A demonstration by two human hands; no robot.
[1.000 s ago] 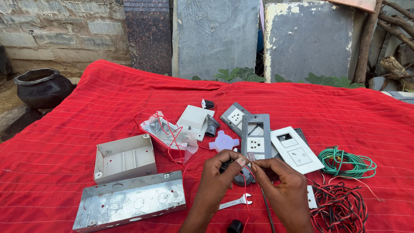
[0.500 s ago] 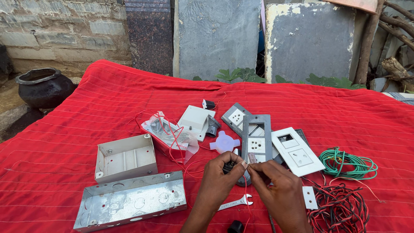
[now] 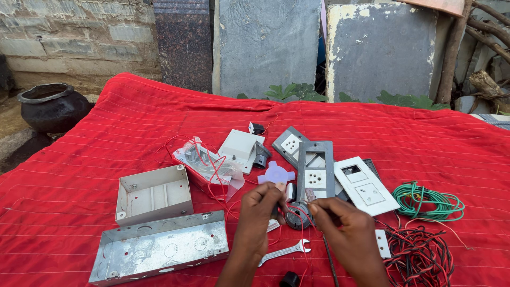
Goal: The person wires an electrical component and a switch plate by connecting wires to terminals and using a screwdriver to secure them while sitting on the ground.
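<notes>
Head view, downward over nearby hands (image 3: 297, 223)

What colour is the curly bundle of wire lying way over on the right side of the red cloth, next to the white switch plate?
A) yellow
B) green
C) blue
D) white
B: the coiled wire is green, lying on the red cloth just right of the white switch plate, with a tangle of red and black wire below it.

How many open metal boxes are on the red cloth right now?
2. A smaller white box lies left of the hands, and a longer galvanised box lies just in front of it, nearer the camera. None seems hidden, though the bottom edge is cropped.
</notes>
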